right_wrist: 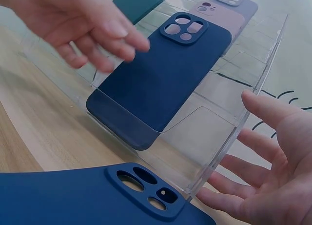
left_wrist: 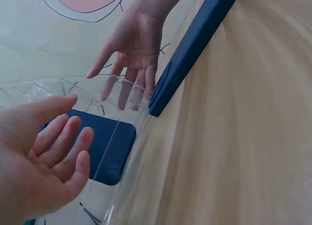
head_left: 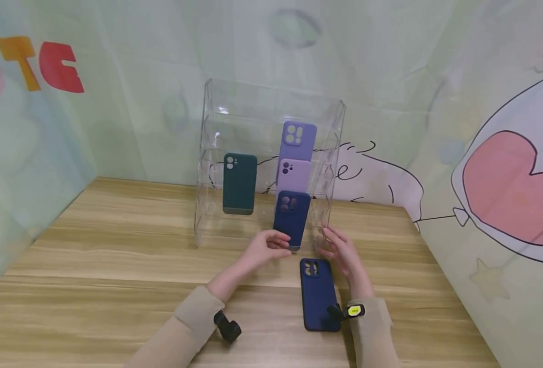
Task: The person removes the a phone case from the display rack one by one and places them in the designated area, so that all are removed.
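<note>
A clear acrylic display rack point(head_left: 201, 168) stands on the table with phone cases in its tiers. My left hand point(head_left: 264, 249) is just in front of a navy phone case point(head_left: 295, 217) in the lower right of the rack, its fingers loosely bent and holding nothing. In the right wrist view a gap seems to separate that hand from the case. My right hand point(head_left: 345, 253), fingers spread, is at the rack's right side; the right wrist view shows its fingertips point(right_wrist: 248, 97) at the clear side edge. Between the hands, a second navy phone case point(head_left: 318, 296) lies on the table.
Above the navy case in the rack stand a pale lilac case point(head_left: 295, 176) and a violet case point(head_left: 304, 145). To the left is a dark green case point(head_left: 240, 185). A printed cloth backdrop point(head_left: 133, 102) hangs behind the wooden table point(head_left: 115, 286).
</note>
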Tool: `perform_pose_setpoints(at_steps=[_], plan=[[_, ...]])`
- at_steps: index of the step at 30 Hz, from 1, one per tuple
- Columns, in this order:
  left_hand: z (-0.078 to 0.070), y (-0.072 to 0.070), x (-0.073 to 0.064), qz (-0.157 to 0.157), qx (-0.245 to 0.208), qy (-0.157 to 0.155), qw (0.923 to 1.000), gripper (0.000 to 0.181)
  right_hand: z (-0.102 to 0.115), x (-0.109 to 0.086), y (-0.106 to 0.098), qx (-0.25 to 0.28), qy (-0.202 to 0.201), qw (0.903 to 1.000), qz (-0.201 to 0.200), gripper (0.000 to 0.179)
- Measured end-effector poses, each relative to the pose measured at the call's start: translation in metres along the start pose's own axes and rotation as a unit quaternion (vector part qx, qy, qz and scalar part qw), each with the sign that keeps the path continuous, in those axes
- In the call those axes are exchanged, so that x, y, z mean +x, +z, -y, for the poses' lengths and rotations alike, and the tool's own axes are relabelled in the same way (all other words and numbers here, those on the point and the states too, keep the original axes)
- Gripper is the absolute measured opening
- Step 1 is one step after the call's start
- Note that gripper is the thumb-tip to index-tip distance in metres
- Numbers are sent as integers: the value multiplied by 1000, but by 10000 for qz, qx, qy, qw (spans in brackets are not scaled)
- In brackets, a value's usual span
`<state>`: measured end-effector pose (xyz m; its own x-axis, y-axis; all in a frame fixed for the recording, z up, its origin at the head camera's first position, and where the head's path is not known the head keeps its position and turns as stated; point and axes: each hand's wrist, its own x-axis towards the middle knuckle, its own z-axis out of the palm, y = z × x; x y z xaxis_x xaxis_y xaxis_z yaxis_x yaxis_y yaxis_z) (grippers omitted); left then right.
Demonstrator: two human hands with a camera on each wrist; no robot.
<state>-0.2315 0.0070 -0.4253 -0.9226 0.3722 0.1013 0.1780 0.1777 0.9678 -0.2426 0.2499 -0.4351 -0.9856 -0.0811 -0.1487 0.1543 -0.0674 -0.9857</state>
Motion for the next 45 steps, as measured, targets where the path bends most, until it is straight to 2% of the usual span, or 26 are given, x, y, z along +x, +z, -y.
perform_pose_setpoints(at_steps=[6, 13, 18, 23, 28, 33, 45], plan=[[-7, -7, 4, -630, -104, 217, 9977, 27, 0, -1, 0, -26, 27, 10000, 39, 53], [-13, -12, 8, -1265, -184, 402, 9910, 23, 0, -1, 0, 30, 35, 10000, 44, 54], [-18, -15, 13, -1569, -348, 534, 9856, 30, 0, -1, 0, 40, 42, 10000, 11, 53], [-21, -19, 22, -1853, -183, 651, 9803, 41, 0, -2, 0, -28, -24, 10000, -18, 53], [-24, -22, 31, -1998, 136, 719, 9771, 44, 0, -2, -1, -56, -12, 10000, -30, 52], [-29, -21, 38, -2087, 262, 782, 9745, 42, -1, -1, -1, -59, 17, 10000, -64, 52], [-31, -20, 46, -2146, 402, 610, 9740, 40, -1, 0, -2, -39, 60, 9999, -98, 52]])
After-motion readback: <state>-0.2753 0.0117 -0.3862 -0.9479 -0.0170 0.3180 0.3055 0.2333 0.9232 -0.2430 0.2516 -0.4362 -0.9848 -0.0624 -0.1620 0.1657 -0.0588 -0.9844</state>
